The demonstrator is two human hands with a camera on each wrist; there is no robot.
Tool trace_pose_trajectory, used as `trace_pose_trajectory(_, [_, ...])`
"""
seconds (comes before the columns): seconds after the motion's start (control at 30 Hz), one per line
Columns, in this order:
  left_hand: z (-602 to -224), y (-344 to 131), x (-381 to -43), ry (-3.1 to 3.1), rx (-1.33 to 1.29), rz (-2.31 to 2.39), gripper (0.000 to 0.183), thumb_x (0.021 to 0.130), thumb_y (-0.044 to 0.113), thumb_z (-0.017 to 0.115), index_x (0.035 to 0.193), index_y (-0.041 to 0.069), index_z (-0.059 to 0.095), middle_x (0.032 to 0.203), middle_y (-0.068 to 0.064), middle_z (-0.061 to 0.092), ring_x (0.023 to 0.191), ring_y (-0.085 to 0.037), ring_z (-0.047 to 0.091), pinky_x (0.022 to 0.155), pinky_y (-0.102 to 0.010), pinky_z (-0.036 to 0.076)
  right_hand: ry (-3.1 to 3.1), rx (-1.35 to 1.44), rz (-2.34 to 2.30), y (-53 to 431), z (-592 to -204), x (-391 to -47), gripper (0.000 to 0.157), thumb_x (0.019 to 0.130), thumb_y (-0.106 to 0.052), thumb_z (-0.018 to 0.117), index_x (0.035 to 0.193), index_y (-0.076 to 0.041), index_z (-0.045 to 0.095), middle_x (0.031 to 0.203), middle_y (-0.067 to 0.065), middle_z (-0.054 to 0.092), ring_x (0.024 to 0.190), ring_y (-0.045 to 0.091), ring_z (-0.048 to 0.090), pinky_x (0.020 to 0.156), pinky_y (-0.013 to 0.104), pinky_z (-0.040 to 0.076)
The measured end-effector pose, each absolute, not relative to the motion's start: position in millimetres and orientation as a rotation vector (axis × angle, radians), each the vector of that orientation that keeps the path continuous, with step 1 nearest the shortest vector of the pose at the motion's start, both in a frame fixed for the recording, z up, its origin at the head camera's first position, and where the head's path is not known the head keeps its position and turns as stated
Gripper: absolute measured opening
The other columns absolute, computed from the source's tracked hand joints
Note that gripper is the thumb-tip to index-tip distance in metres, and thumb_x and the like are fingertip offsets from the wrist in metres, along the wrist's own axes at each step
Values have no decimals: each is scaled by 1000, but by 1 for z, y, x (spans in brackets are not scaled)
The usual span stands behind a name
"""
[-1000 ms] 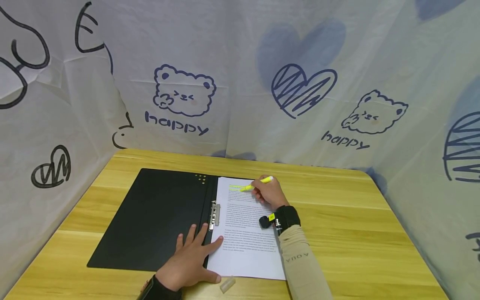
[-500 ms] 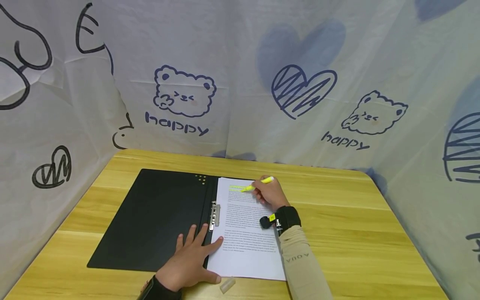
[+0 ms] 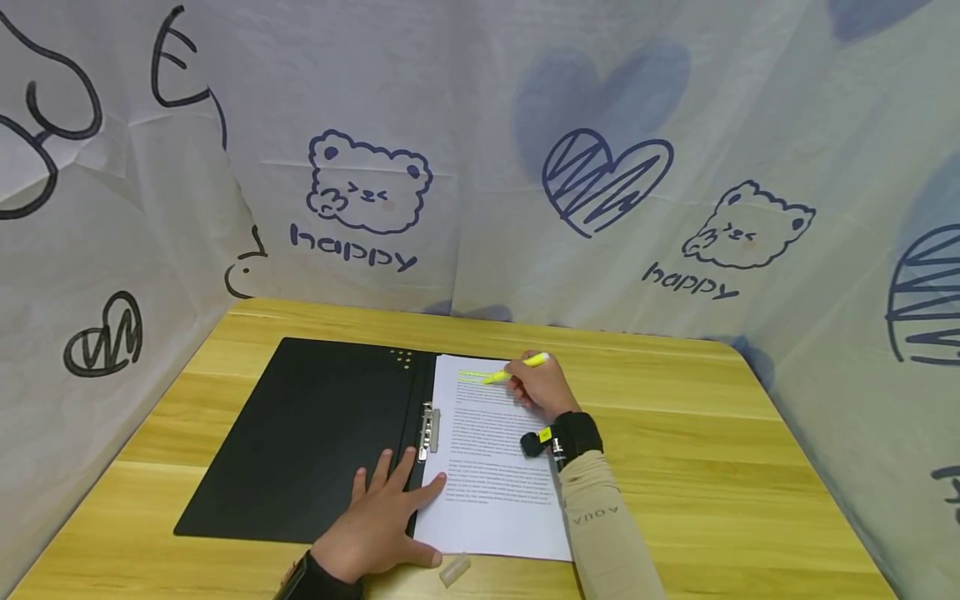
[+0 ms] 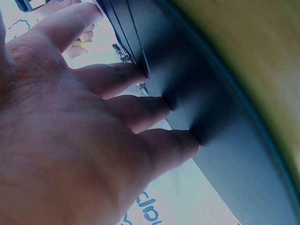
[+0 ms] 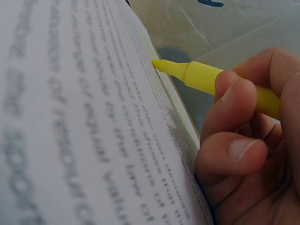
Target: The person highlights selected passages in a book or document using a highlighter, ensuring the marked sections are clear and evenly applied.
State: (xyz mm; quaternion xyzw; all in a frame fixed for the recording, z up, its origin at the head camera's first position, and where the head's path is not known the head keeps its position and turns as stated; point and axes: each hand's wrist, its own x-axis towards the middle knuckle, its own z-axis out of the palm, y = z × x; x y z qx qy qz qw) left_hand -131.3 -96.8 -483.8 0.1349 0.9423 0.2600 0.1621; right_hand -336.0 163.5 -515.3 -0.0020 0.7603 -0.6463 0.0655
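My right hand pinches a yellow highlighter, its tip down at the upper lines of the printed sheet. Bright yellow strokes run across the top lines of text there. The sheet lies on the right side of an open black folder, beside its metal clip. My left hand rests with spread fingers across the folder's spine and the sheet's lower left edge. In the left wrist view its fingertips touch the black cover.
A small translucent cap lies on the wooden table just below the sheet, near my left thumb. White cloth with printed bears and hearts hangs behind the table and along its sides.
The highlighter tip has crept slightly to the right along a text line, with my right hand shifting a little with it. My left hand stays where it was.
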Motion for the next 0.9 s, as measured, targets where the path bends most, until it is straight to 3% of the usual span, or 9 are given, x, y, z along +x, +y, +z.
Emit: trace_pose_trajectory(0.9, [-482, -97, -130, 2687, 389, 750, 93, 72, 48, 92, 153, 22, 54, 169, -24, 20, 154, -55, 6, 113, -79, 4, 2337, 52, -1908, 166, -512, -335, 24, 92, -22, 71, 82, -7, 55, 64, 6, 62, 46, 13, 47, 40, 23, 35])
